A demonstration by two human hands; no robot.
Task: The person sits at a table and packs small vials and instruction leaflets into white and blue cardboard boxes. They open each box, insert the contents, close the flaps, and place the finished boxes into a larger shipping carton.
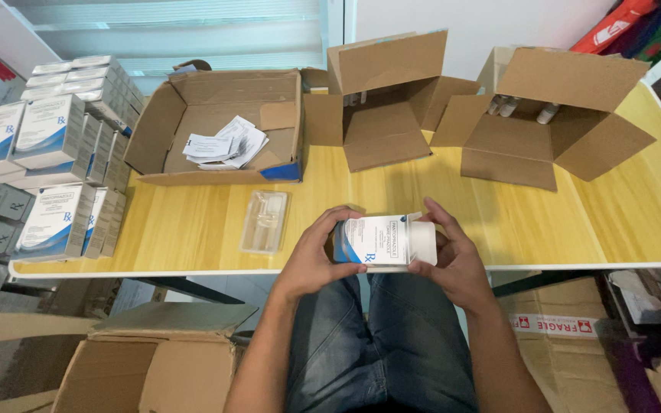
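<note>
Both your left hand (311, 256) and right hand (453, 256) grip one small white carton (384, 241) (flap open); finished stacked cartons (47, 153) wait left.

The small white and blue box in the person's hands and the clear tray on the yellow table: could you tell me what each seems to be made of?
The small white and blue box, held by the left hand and right hand, looks like thin printed cardboard: sharp folded edges, an end flap. The clear tray looks like moulded glossy plastic: see-through, with pressed hollows.
</note>
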